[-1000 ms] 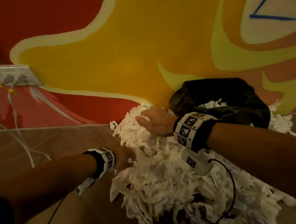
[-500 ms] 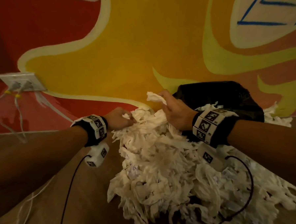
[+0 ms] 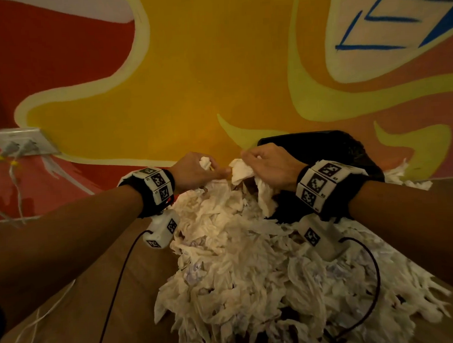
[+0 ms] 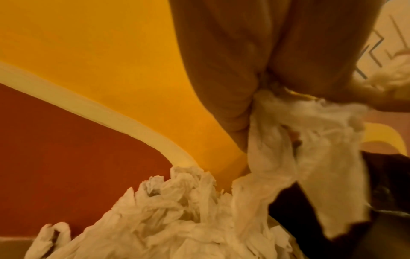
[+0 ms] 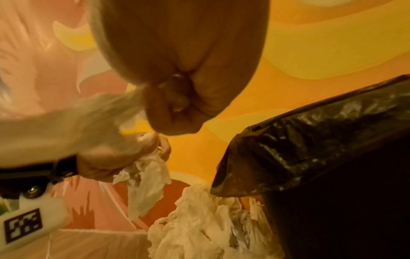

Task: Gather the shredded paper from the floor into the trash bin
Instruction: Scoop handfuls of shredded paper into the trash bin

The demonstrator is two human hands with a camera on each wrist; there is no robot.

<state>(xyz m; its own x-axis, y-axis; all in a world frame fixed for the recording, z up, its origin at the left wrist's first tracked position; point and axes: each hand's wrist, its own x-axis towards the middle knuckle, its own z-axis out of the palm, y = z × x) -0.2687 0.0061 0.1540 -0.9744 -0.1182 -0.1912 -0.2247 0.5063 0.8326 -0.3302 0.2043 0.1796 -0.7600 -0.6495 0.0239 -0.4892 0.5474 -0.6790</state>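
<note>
A big pile of white shredded paper point(image 3: 251, 261) lies on the brown floor against the painted wall. Behind it on the right stands the trash bin point(image 3: 332, 150), lined with a black bag point(image 5: 310, 140). My left hand point(image 3: 211, 169) grips a bunch of strips point(image 4: 299, 133) lifted above the pile point(image 4: 177, 219). My right hand point(image 3: 248, 161) grips another bunch beside it, just left of the bin's rim. The two hands almost touch. In the right wrist view, strips point(image 5: 148, 184) hang from the left hand point(image 5: 115, 150) over the pile point(image 5: 210, 227).
A white wall socket point(image 3: 22, 142) with plugs sits low on the left, and white cables point(image 3: 14, 182) trail from it onto the floor. More shreds point(image 3: 404, 177) lie to the right of the bin. Bare brown floor point(image 3: 95, 296) lies left of the pile.
Both hands rose from the pile with handfuls of paper. The left hand came up and rightward to meet the right hand near the bin's rim.
</note>
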